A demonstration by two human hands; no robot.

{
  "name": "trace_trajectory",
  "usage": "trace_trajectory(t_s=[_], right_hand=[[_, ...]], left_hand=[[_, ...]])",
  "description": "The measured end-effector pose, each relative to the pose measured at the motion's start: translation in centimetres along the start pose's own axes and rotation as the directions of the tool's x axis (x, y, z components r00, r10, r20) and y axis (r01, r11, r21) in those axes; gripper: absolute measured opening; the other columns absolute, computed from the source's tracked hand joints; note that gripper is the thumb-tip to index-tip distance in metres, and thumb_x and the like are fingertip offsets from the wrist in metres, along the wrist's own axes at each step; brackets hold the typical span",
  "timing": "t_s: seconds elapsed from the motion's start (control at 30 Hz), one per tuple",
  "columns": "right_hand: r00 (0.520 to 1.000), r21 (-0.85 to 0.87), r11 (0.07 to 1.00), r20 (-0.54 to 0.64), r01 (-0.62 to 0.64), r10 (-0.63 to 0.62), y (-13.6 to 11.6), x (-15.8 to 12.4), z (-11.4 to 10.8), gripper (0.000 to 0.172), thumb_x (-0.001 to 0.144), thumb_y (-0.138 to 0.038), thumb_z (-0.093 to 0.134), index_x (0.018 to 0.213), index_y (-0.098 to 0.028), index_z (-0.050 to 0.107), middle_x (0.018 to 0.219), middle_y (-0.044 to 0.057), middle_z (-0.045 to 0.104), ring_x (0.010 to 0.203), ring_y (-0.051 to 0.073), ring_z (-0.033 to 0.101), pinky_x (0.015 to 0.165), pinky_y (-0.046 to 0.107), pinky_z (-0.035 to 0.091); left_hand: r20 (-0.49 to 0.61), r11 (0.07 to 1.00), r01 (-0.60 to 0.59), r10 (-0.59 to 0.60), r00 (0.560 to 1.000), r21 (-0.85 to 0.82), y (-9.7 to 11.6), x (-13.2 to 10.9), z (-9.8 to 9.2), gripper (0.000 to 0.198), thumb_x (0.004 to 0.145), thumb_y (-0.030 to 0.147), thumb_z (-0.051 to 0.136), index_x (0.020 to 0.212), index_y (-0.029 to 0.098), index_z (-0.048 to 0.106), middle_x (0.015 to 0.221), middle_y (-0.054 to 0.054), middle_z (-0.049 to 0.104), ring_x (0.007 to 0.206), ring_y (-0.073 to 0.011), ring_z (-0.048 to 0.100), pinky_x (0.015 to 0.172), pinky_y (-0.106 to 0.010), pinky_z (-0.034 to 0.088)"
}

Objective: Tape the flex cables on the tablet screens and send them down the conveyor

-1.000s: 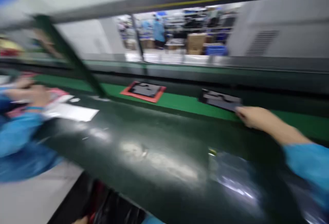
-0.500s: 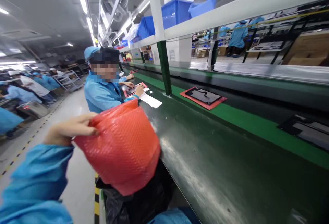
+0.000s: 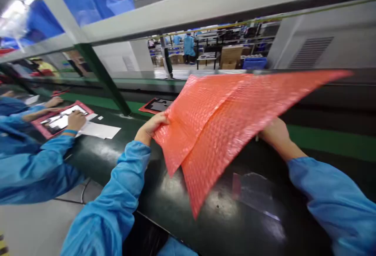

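Red bubble wrap (image 3: 217,119), in what looks like two overlapping pieces, is held up over the dark green bench, its lower corners hanging down. My left hand (image 3: 152,127) is closed on its left edge, thumb on top. At the right, my right hand (image 3: 275,134) is behind the wrap, its fingers mostly hidden by it; it appears to grip the far side. Beneath the wrap a clear plastic film (image 3: 258,193) with a pinkish edge lies on the bench.
Left of me a co-worker's hand (image 3: 76,121) works over a flat panel (image 3: 63,119) on a red sheet. White paper (image 3: 100,130) lies beside it. Behind the wrap is another panel (image 3: 158,105) on red. A green post (image 3: 102,78) and a shelf with blue bins (image 3: 88,5) stand ahead.
The view has swung right. The bubble wrap has moved from beside the bench to above it and is spread wider. My right hand has come into view at its far side.
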State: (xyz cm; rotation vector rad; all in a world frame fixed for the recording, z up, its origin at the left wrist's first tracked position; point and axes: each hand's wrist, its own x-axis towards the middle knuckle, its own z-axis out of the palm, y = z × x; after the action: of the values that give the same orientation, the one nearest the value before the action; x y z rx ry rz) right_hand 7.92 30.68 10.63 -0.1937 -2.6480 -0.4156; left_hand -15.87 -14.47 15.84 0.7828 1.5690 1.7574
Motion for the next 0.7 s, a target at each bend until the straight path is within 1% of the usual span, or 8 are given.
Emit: trace_trajectory(t_s=[0.07, 0.13, 0.23, 0.4, 0.57, 0.6, 0.63, 0.7], right_hand=[[0.999, -0.086, 0.995, 0.007, 0.043, -0.043, -0.3, -0.3, 0.7, 0.015, 0.096, -0.008, 0.056, 0.092, -0.011, 0.071, 0.083, 0.016, 0.066, 0.075, 0.024, 0.051, 0.073, 0.037, 0.025], [0.997, -0.149, 0.986, -0.03, 0.067, -0.073, -0.5, -0.4, 0.7, 0.015, 0.095, -0.009, 0.056, 0.093, -0.012, 0.07, 0.082, 0.014, 0.063, 0.076, 0.024, 0.049, 0.073, 0.036, 0.025], [0.991, -0.183, 0.982, -0.114, 0.047, -0.068, -0.5, -0.5, 0.5, 0.014, 0.094, -0.008, 0.056, 0.09, -0.013, 0.069, 0.081, 0.012, 0.058, 0.078, 0.024, 0.046, 0.074, 0.036, 0.026], [0.98, -0.156, 0.988, -0.2, -0.019, -0.013, -0.6, -0.1, 0.6, 0.011, 0.093, -0.008, 0.059, 0.088, -0.012, 0.068, 0.08, 0.011, 0.054, 0.076, 0.022, 0.039, 0.075, 0.037, 0.028], [0.982, -0.104, 0.994, -0.189, -0.045, 0.025, -1.3, 0.5, 0.7, 0.01, 0.091, -0.007, 0.061, 0.089, -0.012, 0.069, 0.079, 0.009, 0.049, 0.072, 0.02, 0.031, 0.073, 0.037, 0.024], [0.981, -0.117, 0.992, -0.19, -0.046, 0.023, -1.4, 0.6, 0.6, 0.011, 0.092, -0.007, 0.06, 0.089, -0.012, 0.07, 0.079, 0.009, 0.049, 0.073, 0.02, 0.031, 0.072, 0.037, 0.024], [0.981, -0.129, 0.99, -0.192, -0.05, 0.024, -1.5, 0.6, 0.5, 0.012, 0.093, -0.007, 0.06, 0.089, -0.012, 0.07, 0.079, 0.009, 0.05, 0.073, 0.021, 0.031, 0.072, 0.038, 0.024], [0.982, -0.138, 0.988, -0.184, -0.063, 0.037, -1.5, 0.5, 0.3, 0.013, 0.094, -0.008, 0.059, 0.09, -0.012, 0.071, 0.08, 0.009, 0.052, 0.074, 0.021, 0.034, 0.073, 0.037, 0.025]], left_hand=[[0.034, 0.971, 0.222, -0.226, 0.973, 0.092, -2.5, 0.9, -0.1, 0.052, 0.055, 0.027, 0.076, 0.106, 0.017, 0.074, 0.105, -0.006, 0.078, 0.093, -0.0308, 0.074, 0.076, -0.035, 0.065], [-0.004, 0.917, 0.358, -0.363, 0.932, 0.174, -4.2, 0.4, -1.5, 0.055, 0.056, 0.028, 0.079, 0.11, 0.019, 0.075, 0.111, -0.007, 0.078, 0.092, -0.03, 0.075, 0.073, -0.033, 0.064], [-0.103, 0.887, 0.41, -0.397, 0.912, 0.214, -4.7, -1.7, -5.1, 0.062, 0.057, 0.029, 0.084, 0.117, 0.018, 0.073, 0.115, -0.008, 0.077, 0.095, -0.0306, 0.076, 0.075, -0.033, 0.065], [-0.255, 0.848, 0.459, -0.398, 0.881, 0.263, -3.0, -6.4, -10.9, 0.075, 0.056, 0.045, 0.087, 0.123, 0.017, 0.068, 0.114, -0.008, 0.076, 0.1, -0.0317, 0.075, 0.083, -0.035, 0.066], [-0.323, 0.783, 0.529, -0.434, 0.841, 0.327, -1.8, -11.2, -14.1, 0.08, 0.059, 0.058, 0.085, 0.124, 0.015, 0.065, 0.115, -0.008, 0.075, 0.108, -0.0356, 0.072, 0.092, -0.038, 0.064], [-0.352, 0.733, 0.555, -0.438, 0.827, 0.394, -1.5, -11.8, -14.3, 0.08, 0.062, 0.059, 0.083, 0.126, 0.015, 0.065, 0.117, -0.009, 0.075, 0.111, -0.0366, 0.072, 0.094, -0.039, 0.064], [-0.407, 0.639, 0.576, -0.411, 0.816, 0.509, -1.2, -12.3, -14.3, 0.077, 0.065, 0.059, 0.081, 0.127, 0.015, 0.065, 0.119, -0.011, 0.074, 0.113, -0.0374, 0.071, 0.097, -0.041, 0.063], [-0.54, 0.326, 0.591, -0.239, 0.807, 0.738, -0.5, -12.8, -13.4, 0.069, 0.076, 0.053, 0.074, 0.131, 0.012, 0.066, 0.127, -0.019, 0.071, 0.122, -0.0423, 0.068, 0.107, -0.051, 0.058]])
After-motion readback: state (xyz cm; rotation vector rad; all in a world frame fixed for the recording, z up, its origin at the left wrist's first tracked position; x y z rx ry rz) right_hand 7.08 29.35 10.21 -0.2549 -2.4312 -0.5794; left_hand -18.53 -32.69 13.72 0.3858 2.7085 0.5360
